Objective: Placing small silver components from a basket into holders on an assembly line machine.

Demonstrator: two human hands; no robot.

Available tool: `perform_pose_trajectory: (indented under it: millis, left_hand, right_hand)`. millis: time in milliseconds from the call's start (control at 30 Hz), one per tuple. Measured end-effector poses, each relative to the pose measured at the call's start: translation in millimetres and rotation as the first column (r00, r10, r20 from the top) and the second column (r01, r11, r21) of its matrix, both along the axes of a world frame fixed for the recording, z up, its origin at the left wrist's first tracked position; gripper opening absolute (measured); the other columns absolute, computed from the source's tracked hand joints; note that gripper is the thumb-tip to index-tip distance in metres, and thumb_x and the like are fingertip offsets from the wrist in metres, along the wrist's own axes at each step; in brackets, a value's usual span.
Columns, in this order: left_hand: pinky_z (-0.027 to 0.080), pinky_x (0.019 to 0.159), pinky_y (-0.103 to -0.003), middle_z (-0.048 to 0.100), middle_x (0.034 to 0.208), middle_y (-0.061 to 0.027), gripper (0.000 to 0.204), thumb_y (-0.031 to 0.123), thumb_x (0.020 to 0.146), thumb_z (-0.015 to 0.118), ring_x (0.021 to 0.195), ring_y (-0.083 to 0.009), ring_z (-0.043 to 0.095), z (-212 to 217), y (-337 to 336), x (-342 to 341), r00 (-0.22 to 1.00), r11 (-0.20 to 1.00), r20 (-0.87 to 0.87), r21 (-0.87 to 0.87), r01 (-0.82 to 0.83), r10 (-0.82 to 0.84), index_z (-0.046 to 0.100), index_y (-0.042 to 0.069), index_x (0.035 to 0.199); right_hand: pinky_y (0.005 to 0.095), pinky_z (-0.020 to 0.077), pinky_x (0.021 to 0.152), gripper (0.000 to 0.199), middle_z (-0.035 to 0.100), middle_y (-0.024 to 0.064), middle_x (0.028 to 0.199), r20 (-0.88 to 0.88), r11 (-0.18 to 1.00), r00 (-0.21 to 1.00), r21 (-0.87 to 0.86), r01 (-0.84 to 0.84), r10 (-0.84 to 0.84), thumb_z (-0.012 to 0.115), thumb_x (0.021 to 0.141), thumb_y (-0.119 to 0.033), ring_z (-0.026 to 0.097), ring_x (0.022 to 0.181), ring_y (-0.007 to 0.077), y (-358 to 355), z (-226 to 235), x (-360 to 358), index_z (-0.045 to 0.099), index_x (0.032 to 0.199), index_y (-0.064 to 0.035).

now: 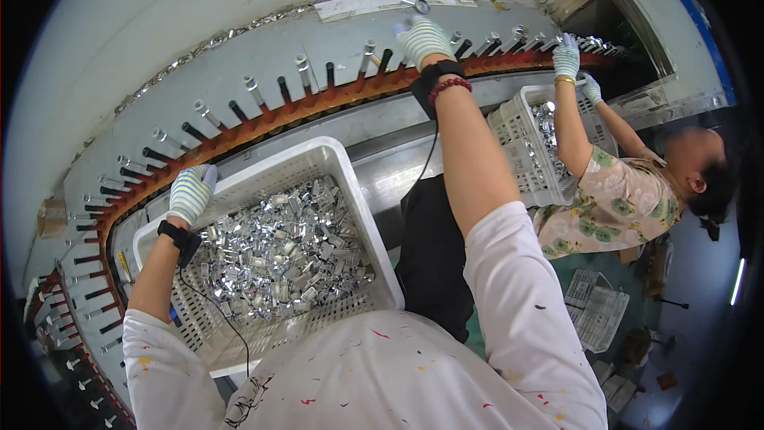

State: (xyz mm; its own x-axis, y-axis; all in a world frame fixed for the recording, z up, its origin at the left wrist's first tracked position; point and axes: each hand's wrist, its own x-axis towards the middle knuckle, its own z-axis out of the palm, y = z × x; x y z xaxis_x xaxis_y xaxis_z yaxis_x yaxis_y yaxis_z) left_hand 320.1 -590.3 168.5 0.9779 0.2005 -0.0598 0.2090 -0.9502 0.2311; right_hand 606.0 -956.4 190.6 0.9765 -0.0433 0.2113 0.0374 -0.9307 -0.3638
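Note:
My left hand (pixel 193 193), in a striped knit glove, is by the far left rim of a white perforated crate (pixel 338 179). Its fingers are drawn together, and whatever they hold is hidden. Inside the crate lies a heap of small shiny silver and clear parts (pixel 278 251). My right hand (pixel 424 38), gloved alike, is stretched out over the curved line of upright pegs (pixel 284 89); motion smears its fingertips. Just beyond them is a small round silver piece (pixel 421 6). Some pegs carry silver cylindrical parts (pixel 302 70), while others show bare black tips.
The pegs stand along an orange-brown curved track (pixel 318 101) that runs into a dark opening (pixel 629 24) at the far right. A co-worker (pixel 613 191) with gloved hands at the pegs works beside another white crate (pixel 521 155). A cardboard box (pixel 52 218) stands at the left.

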Motion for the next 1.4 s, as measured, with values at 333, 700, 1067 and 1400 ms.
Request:
perform_pose_trajectory:
  millis: [333, 700, 1067, 1400]
  left_hand:
    - [0.049, 0.07, -0.044, 0.062, 0.08, -0.0224, 0.025, 0.025, 0.085, 0.054, 0.078, -0.0382, 0.061, -3, 3, 3, 1.0, 0.999, 0.019, 0.033, -0.017, 0.016, 0.067, 0.004, 0.083]
    - [0.048, 0.07, -0.043, 0.063, 0.077, -0.0217, 0.029, 0.027, 0.087, 0.051, 0.076, -0.0374, 0.062, 6, -3, 10, 0.997, 0.998, -0.048, -0.007, -0.064, 0.064, 0.068, 0.004, 0.081]
    - [0.048, 0.066, -0.04, 0.062, 0.075, -0.0221, 0.029, 0.023, 0.087, 0.05, 0.07, -0.0374, 0.062, -1, -5, 14, 0.999, 0.999, 0.033, 0.035, 0.018, -0.019, 0.067, 0.001, 0.082]
    - [0.048, 0.07, -0.044, 0.062, 0.079, -0.0217, 0.029, 0.028, 0.085, 0.051, 0.077, -0.0383, 0.061, 1, -3, 16, 1.0, 1.0, -0.004, 0.004, -0.029, 0.029, 0.068, 0.004, 0.083]
  right_hand:
    - [0.0455, 0.0495, 0.08, 0.027, 0.064, 0.0221, 0.097, -0.132, 0.943, 0.94, -0.071, -0.325, 0.314, 0.057, 0.082, -0.026, 0.061, 0.091, 0.0388, 33, -2, -20, 0.064, 0.099, -0.0066]
    - [0.0384, 0.0495, 0.083, 0.059, 0.064, 0.0169, 0.107, -0.246, 0.218, 0.081, 0.605, -0.766, 0.966, 0.053, 0.087, -0.052, 0.064, 0.093, 0.0286, 58, 48, -150, 0.057, 0.116, -0.0022]
    - [0.0445, 0.0414, 0.097, 0.048, 0.055, 0.015, 0.125, 0.278, 0.977, 0.937, -0.044, -0.209, 0.213, 0.063, 0.077, -0.035, 0.052, 0.114, 0.0326, -30, 8, -7, 0.057, 0.121, -0.0152]
    - [0.0435, 0.0508, 0.082, 0.028, 0.065, 0.019, 0.102, -0.157, 0.961, 0.972, -0.185, -0.204, 0.176, 0.055, 0.08, -0.021, 0.063, 0.096, 0.0347, -30, -8, 33, 0.068, 0.101, -0.009]
